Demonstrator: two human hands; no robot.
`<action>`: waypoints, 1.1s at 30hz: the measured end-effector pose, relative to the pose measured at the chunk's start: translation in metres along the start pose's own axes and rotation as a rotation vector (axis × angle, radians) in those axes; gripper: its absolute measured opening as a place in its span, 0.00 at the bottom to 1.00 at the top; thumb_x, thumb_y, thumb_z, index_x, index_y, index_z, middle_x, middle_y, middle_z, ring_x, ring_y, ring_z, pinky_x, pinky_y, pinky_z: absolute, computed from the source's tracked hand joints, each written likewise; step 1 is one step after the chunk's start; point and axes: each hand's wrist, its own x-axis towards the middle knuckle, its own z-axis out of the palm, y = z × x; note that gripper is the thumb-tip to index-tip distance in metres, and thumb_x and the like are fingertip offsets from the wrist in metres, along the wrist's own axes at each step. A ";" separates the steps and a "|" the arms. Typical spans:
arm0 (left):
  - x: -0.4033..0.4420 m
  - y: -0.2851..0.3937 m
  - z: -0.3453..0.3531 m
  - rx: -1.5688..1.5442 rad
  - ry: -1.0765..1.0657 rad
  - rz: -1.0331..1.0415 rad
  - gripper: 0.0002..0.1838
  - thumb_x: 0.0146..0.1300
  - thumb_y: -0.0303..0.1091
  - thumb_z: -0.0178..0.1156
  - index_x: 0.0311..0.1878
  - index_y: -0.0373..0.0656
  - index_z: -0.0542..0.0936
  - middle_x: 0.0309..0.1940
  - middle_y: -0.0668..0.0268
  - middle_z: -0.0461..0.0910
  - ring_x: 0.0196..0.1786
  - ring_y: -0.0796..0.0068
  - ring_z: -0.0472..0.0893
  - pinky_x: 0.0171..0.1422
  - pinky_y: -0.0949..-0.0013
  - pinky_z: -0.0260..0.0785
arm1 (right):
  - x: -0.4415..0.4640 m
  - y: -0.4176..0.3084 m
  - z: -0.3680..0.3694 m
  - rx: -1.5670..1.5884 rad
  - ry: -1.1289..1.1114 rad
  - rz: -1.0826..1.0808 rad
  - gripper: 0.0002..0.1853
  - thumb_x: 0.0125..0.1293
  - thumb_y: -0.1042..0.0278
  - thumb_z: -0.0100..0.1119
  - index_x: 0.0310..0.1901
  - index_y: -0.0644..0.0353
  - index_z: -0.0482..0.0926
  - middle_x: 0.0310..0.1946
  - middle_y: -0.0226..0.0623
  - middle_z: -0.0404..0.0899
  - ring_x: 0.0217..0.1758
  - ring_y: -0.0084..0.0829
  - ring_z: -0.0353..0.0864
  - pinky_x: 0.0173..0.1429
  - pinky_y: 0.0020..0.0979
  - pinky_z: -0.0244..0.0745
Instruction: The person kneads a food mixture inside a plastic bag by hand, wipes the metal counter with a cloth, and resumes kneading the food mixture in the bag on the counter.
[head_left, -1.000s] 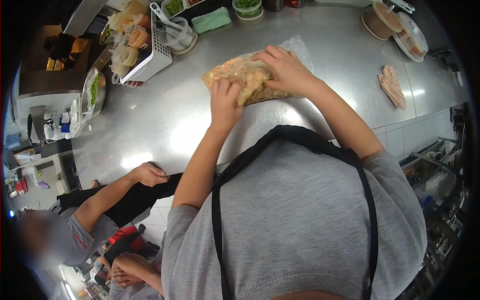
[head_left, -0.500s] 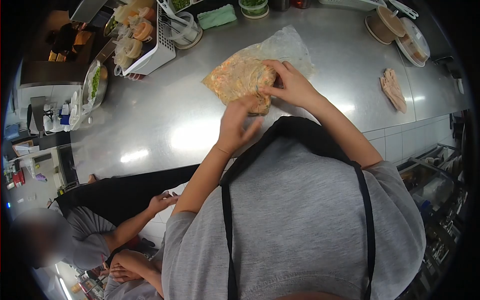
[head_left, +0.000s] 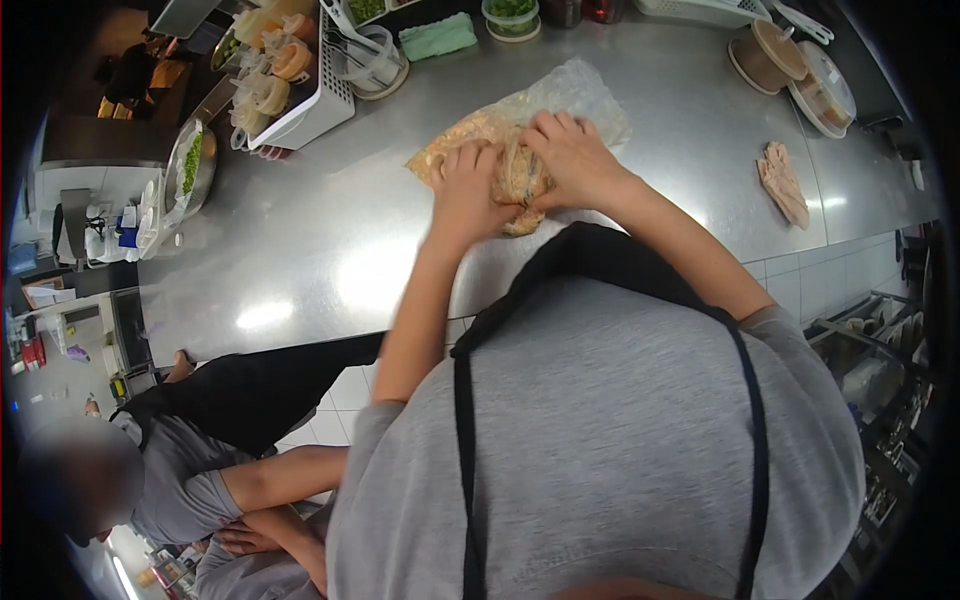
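A clear plastic bag (head_left: 524, 172) of chopped orange and pale yellow food lies on the steel counter, close to its front edge. My left hand (head_left: 466, 195) is curled over the bag's left part, its fingers bent on the plastic and its thumb pointing toward the right hand. On the other side, my right hand (head_left: 574, 165) grips the bag, fingers on top and thumb near the front end. Between the two hands the plastic is bunched up. The bag's looser part spreads away toward the back right. My fingertips are partly sunk in the folds.
A white basket (head_left: 318, 115) of sauce bottles stands at the back left, beside a clear container (head_left: 368, 62) of utensils. A green cloth (head_left: 438, 36) lies behind the bag, a beige cloth (head_left: 781, 185) to the right. Two people in grey are at the lower left.
My left hand, blurred and lifted off before, has come down onto the bag's left part. My right hand has shifted its grip slightly. The co-worker's outstretched hand is out of sight now.
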 end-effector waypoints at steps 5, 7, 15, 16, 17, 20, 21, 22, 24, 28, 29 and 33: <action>-0.105 -0.006 0.042 -0.177 0.717 -0.220 0.23 0.49 0.33 0.66 0.50 0.43 0.73 0.51 0.58 0.72 0.57 0.60 0.68 0.68 0.48 0.47 | 0.005 0.005 -0.003 0.065 -0.121 -0.022 0.36 0.37 0.58 0.73 0.50 0.60 0.69 0.47 0.39 0.68 0.55 0.40 0.66 0.53 0.42 0.65; -0.151 -0.028 0.068 -0.104 0.829 -0.379 0.22 0.49 0.32 0.66 0.49 0.45 0.73 0.51 0.59 0.72 0.57 0.61 0.69 0.67 0.48 0.50 | 0.009 0.001 -0.007 0.098 -0.109 0.006 0.37 0.36 0.54 0.73 0.50 0.60 0.70 0.48 0.41 0.69 0.56 0.41 0.66 0.54 0.43 0.65; -0.160 -0.036 0.027 0.108 0.858 -0.260 0.23 0.51 0.21 0.62 0.52 0.39 0.69 0.51 0.54 0.68 0.55 0.57 0.68 0.61 0.59 0.60 | 0.012 0.003 0.001 0.062 -0.121 0.036 0.42 0.34 0.52 0.75 0.54 0.57 0.68 0.50 0.39 0.71 0.56 0.42 0.68 0.54 0.42 0.66; -0.146 -0.029 0.021 0.040 0.872 -0.240 0.23 0.50 0.19 0.62 0.52 0.38 0.69 0.50 0.54 0.68 0.55 0.56 0.69 0.60 0.60 0.61 | 0.014 0.003 0.002 0.045 -0.119 0.061 0.42 0.33 0.53 0.76 0.53 0.57 0.68 0.49 0.39 0.71 0.56 0.43 0.68 0.54 0.42 0.66; -0.131 -0.022 0.018 0.001 0.860 -0.205 0.24 0.49 0.18 0.61 0.51 0.38 0.69 0.50 0.54 0.69 0.55 0.56 0.69 0.59 0.61 0.62 | 0.015 0.003 0.003 0.047 -0.112 0.059 0.42 0.33 0.53 0.76 0.53 0.57 0.68 0.49 0.39 0.71 0.56 0.43 0.68 0.54 0.42 0.66; -0.086 -0.003 0.020 -0.099 0.659 -0.118 0.29 0.50 0.30 0.66 0.56 0.38 0.68 0.54 0.54 0.70 0.56 0.55 0.68 0.62 0.57 0.56 | 0.013 0.006 0.009 0.071 -0.121 0.092 0.40 0.33 0.54 0.75 0.51 0.55 0.67 0.47 0.39 0.71 0.55 0.43 0.69 0.53 0.44 0.65; -0.070 0.006 0.018 -0.156 0.597 -0.086 0.31 0.49 0.35 0.67 0.57 0.38 0.68 0.54 0.54 0.70 0.57 0.54 0.68 0.63 0.55 0.54 | 0.011 0.006 0.012 0.081 -0.087 0.089 0.40 0.32 0.54 0.75 0.50 0.55 0.67 0.46 0.40 0.71 0.55 0.43 0.69 0.53 0.44 0.65; -0.058 0.013 0.016 -0.133 0.525 -0.072 0.36 0.47 0.38 0.69 0.59 0.39 0.66 0.53 0.54 0.71 0.57 0.54 0.67 0.64 0.55 0.54 | 0.009 0.006 0.014 0.091 -0.057 0.085 0.40 0.32 0.54 0.75 0.49 0.54 0.66 0.45 0.40 0.71 0.55 0.44 0.69 0.53 0.44 0.65; -0.039 0.012 0.025 -0.138 0.457 -0.046 0.37 0.46 0.39 0.70 0.59 0.40 0.66 0.53 0.54 0.71 0.58 0.54 0.67 0.64 0.55 0.54 | 0.008 0.006 0.012 0.102 -0.080 0.099 0.40 0.33 0.54 0.75 0.51 0.54 0.66 0.47 0.40 0.70 0.56 0.43 0.68 0.55 0.45 0.64; -0.016 -0.007 0.018 -0.132 0.139 -0.106 0.40 0.41 0.46 0.71 0.60 0.44 0.69 0.55 0.59 0.71 0.60 0.60 0.66 0.65 0.55 0.52 | 0.010 0.021 0.020 0.285 -0.039 0.056 0.40 0.32 0.53 0.76 0.50 0.56 0.67 0.45 0.43 0.71 0.54 0.44 0.70 0.55 0.40 0.66; -0.010 -0.009 0.016 -0.129 0.134 -0.098 0.40 0.41 0.46 0.71 0.60 0.44 0.69 0.55 0.59 0.71 0.60 0.60 0.66 0.65 0.55 0.52 | 0.014 0.028 0.023 0.289 -0.034 0.062 0.40 0.32 0.53 0.76 0.50 0.56 0.67 0.45 0.43 0.71 0.54 0.44 0.70 0.55 0.40 0.66; 0.009 -0.022 0.011 -0.096 -0.007 -0.024 0.41 0.35 0.46 0.73 0.55 0.39 0.72 0.51 0.55 0.73 0.57 0.56 0.70 0.62 0.56 0.58 | 0.024 0.027 0.021 0.373 -0.061 -0.007 0.41 0.32 0.52 0.75 0.49 0.61 0.67 0.46 0.46 0.71 0.53 0.45 0.71 0.55 0.38 0.68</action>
